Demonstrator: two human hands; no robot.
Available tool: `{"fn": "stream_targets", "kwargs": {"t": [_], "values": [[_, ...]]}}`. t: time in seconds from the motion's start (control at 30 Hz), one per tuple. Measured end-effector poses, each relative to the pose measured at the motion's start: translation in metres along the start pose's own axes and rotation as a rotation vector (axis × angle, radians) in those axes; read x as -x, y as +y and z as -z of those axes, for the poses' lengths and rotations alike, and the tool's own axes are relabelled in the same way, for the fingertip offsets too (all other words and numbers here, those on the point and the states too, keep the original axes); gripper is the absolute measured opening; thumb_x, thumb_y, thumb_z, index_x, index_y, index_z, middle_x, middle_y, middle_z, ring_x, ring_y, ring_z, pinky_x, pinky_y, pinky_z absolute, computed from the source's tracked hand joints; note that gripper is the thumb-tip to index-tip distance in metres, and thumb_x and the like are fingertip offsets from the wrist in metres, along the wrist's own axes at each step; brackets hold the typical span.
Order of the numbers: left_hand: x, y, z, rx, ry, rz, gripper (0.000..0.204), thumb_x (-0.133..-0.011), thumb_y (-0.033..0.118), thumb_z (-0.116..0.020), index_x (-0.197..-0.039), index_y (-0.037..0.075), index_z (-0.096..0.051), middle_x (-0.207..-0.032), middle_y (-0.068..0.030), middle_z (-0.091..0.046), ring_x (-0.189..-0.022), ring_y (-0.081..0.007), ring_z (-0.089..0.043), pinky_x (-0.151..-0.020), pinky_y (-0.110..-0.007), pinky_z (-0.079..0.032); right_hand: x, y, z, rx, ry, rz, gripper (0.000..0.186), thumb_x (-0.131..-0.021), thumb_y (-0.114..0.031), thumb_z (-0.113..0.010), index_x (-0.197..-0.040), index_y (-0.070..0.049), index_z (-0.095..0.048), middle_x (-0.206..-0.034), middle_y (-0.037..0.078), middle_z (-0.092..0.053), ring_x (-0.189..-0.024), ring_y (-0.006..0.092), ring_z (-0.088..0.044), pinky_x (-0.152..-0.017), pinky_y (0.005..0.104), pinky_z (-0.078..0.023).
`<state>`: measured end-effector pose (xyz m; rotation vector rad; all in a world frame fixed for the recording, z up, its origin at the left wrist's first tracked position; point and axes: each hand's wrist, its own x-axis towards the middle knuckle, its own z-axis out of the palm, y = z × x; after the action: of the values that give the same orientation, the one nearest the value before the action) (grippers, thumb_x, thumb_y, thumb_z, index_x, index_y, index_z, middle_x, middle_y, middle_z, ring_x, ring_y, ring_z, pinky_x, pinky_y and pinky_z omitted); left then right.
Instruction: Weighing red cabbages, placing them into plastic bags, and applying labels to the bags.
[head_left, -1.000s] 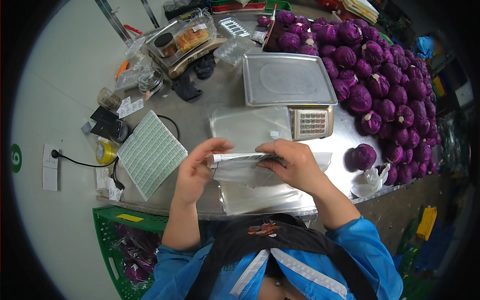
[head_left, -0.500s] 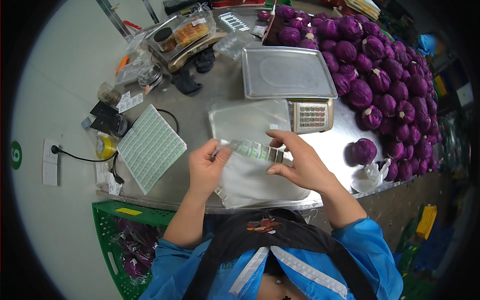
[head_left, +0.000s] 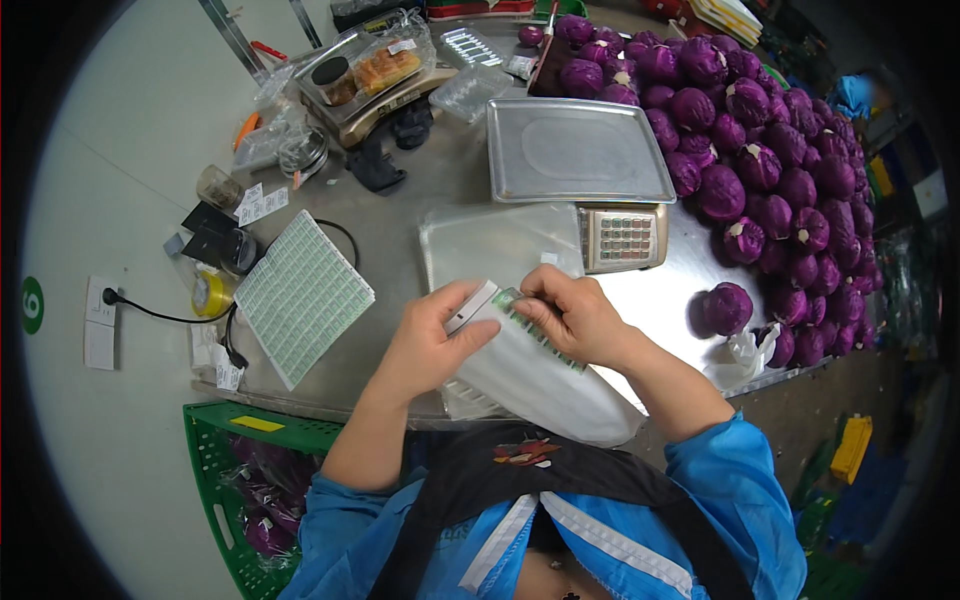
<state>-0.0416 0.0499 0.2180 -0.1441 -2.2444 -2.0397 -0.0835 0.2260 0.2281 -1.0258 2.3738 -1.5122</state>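
Note:
My left hand [head_left: 437,338] grips a narrow pale strip [head_left: 472,307] between thumb and fingers; it looks like the white end of a label strip. Close beside it, my right hand [head_left: 572,315] pinches a strip of small green labels [head_left: 508,299], whose lower part runs down below the fingers. Whether both ends belong to one strip is hidden by the hands. Beneath them lies a stack of clear plastic bags [head_left: 550,392], its lower corner reaching over the table's front edge. A larger sheet of green labels [head_left: 307,298] rests to the left.
Behind the hands is a scale with a metal tray [head_left: 580,150] and a keypad [head_left: 625,238]. Further clear bags [head_left: 490,240] lie in front of it. Purple cabbages [head_left: 755,165] are heaped at the right, one [head_left: 727,308] apart. A green crate [head_left: 208,460] stands below left.
The label strip has turned from roughly level to slanting down rightward. My right hand has moved left and closed on it. The bags beneath have shifted toward the lower right.

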Motion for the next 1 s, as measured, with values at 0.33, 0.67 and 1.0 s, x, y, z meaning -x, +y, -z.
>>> {"fn": "stream_targets", "kwargs": {"t": [0.33, 0.67, 1.0], "values": [[0.002, -0.018, 0.051, 0.072, -0.158, 0.074, 0.013, -0.075, 0.008, -0.063, -0.081, -0.002, -0.057, -0.07, -0.0012, -0.058, -0.065, -0.0059, -0.048, -0.06, -0.021, -0.04, 0.029, 0.049, 0.005, -0.533, 0.536, -0.206, 0.016, -0.085, -0.008, -0.051, -0.096, -0.004, -0.041, -0.075, 0.001, -0.048, -0.061, 0.0072, -0.046, -0.056, 0.0202, -0.04], [0.002, -0.02, 0.052, 0.087, -0.097, 0.095, 0.009, -0.077, 0.006, -0.061, -0.082, -0.001, -0.059, -0.073, -0.002, -0.06, -0.066, -0.0076, -0.052, -0.062, -0.02, -0.042, 0.041, 0.022, -0.021, -0.765, 0.428, -0.16, 0.05, -0.072, 0.011, -0.057, -0.109, -0.003, -0.028, -0.101, 0.013, -0.049, -0.095, 0.0203, -0.055, -0.081, 0.0285, -0.046], [0.01, -0.041, 0.13, -1.101, 0.343, -0.43, 0.026, -0.061, -0.003, -0.058, -0.086, 0.003, -0.062, -0.085, -0.0122, -0.061, -0.082, -0.0293, -0.056, -0.073, -0.036, -0.043, 0.102, 0.161, -0.037, -0.268, 0.085, -0.91, 0.02, -0.085, -0.021, -0.052, -0.087, -0.002, -0.049, -0.063, 0.006, -0.055, -0.063, 0.0123, -0.056, -0.054, 0.023, -0.044]]}}
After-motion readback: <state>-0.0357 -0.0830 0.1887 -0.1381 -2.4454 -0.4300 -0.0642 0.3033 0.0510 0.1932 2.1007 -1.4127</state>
